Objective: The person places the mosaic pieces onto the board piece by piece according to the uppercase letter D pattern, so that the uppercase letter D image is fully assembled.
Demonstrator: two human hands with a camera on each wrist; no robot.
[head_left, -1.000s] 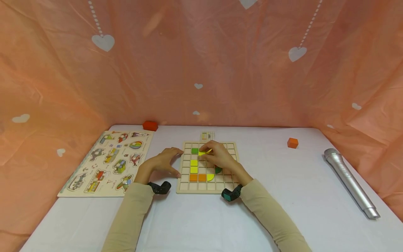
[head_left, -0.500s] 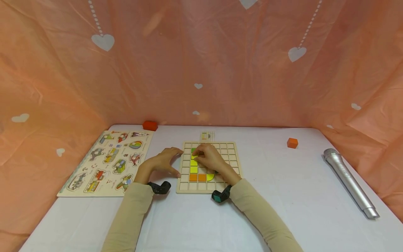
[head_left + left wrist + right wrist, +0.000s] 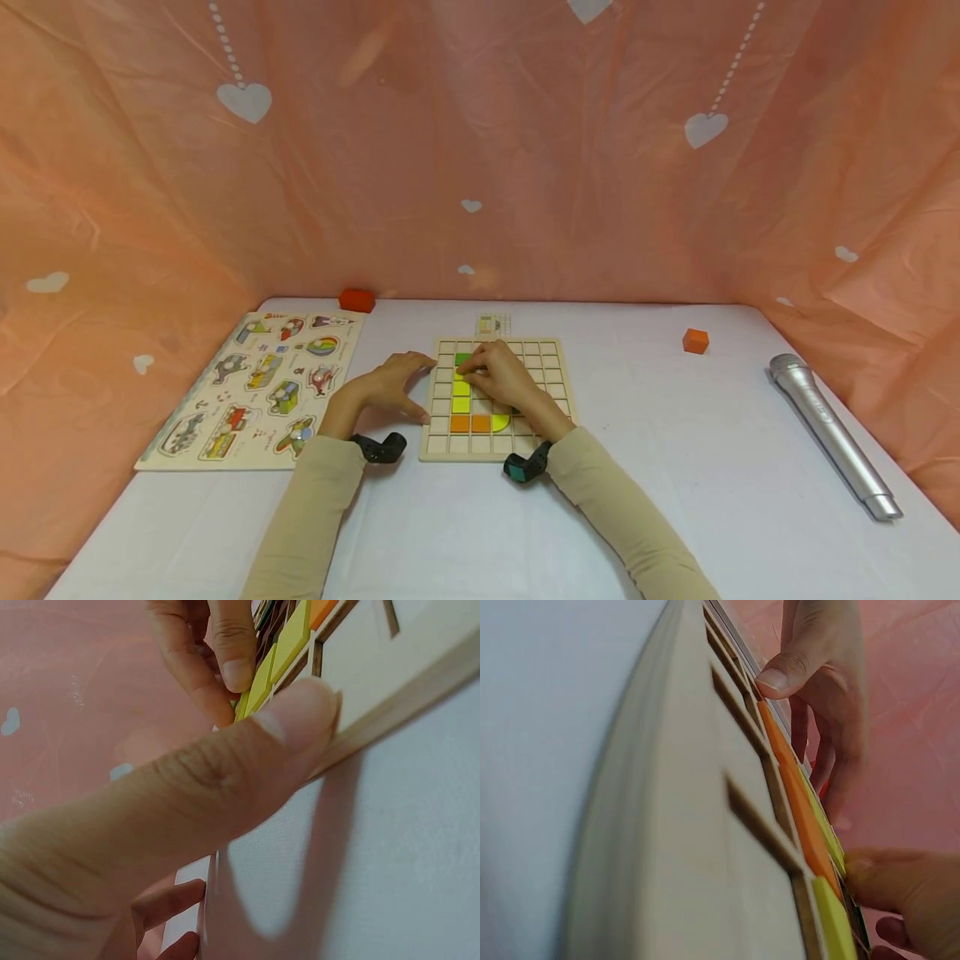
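Observation:
A wooden grid board lies mid-table. My right hand reaches over it, thumb and fingertips pinching a yellow square tile at the cell just below a green tile. Two more yellow tiles follow down that column. Below them come two orange tiles and a yellow quarter-round tile. A dark green piece is mostly hidden under my right wrist. My left hand spreads along the board's left side, thumb resting at its edge, fingers extended.
Behind the board lies a small pattern card. A picture puzzle board is at the left, with a red block beyond it. To the right are an orange block and a silver microphone.
My right hand has moved left across the board, bringing the yellow tile to the column under the green one. It has barely moved in the last half second. My left hand stays put.

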